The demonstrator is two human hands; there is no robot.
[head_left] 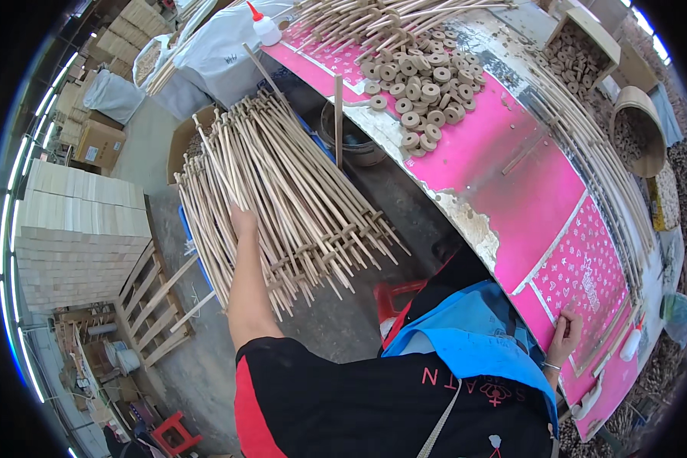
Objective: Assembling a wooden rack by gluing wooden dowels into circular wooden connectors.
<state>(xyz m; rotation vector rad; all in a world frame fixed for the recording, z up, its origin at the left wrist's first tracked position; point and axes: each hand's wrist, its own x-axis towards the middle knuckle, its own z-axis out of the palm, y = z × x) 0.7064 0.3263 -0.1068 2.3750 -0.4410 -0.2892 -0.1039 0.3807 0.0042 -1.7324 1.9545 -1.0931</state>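
My left arm reaches out over a large stack of thin wooden sticks [298,191], many with a round wooden disc near one end. My left hand [243,221] is closed around a pale wooden stick [220,164] lying on top of the stack. On the right, my right hand [563,340] rests by the near edge of the pink-covered table [527,229]. Its fingers are curled, and whatever they may hold is too small to make out. Farther along the table lies a heap of wooden discs with centre holes [431,84].
More sticks with discs [382,23] lie at the table's far end beside a red-tipped white glue bottle [265,27]. A wooden box of discs [580,49] and a round tub [640,131] stand on the right. Pallets, stacked timber [84,229] and a red stool [397,298] occupy the floor.
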